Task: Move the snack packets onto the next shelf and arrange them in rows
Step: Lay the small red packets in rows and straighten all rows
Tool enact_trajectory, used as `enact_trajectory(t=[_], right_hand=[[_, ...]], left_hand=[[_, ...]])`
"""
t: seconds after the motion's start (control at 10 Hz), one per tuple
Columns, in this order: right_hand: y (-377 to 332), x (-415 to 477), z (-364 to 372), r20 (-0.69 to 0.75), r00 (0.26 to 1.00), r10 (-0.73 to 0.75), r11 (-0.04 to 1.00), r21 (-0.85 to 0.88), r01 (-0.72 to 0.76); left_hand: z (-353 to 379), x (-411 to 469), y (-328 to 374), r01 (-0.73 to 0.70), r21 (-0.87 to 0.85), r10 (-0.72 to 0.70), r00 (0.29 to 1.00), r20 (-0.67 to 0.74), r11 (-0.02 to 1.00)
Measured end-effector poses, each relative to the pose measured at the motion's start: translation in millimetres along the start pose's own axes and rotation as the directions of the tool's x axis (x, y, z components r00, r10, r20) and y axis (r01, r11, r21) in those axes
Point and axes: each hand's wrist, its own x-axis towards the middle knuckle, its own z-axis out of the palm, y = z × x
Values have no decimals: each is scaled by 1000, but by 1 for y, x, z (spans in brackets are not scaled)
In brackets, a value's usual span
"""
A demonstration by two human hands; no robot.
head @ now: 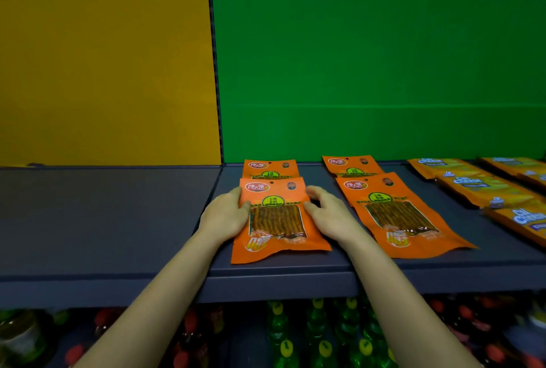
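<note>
An orange snack packet (277,219) lies flat on the dark shelf (118,219), in front of the green back panel. My left hand (226,215) grips its left edge with the thumb on top. My right hand (328,214) holds its right edge, thumb on the packet. Behind it lies a second orange packet (270,168), partly covered. To the right, another orange packet (399,214) lies in front of a fourth one (350,166).
Yellow-orange cheese snack packets (478,187) lie in rows at the shelf's right end. The shelf section on the left, before the yellow panel (103,57), bears nothing. Green bottles (319,335) and red-capped bottles stand on the shelf below.
</note>
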Motion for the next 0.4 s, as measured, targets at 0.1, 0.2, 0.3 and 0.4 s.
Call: enact_trajectory(t=[0.1,0.2,0.3,0.4], right_hand=[[1,0,1,-21,1000,-9,1000,-6,8],[-1,-1,-1,-82,996,-21,999,23,23],[-1,-4,-3,-220,972,-85,982,147,119],[-13,-28,-27,-351,923,-157,919,290,267]], left_hand=[[1,0,0,1,44,0,1000,-13,999],[-1,-3,-1,16,38,-12,995,-97,999],[-2,-6,2,-21,-56,7,969,-246,998],[-16,-14,16,-175,-359,29,925,-379,917]])
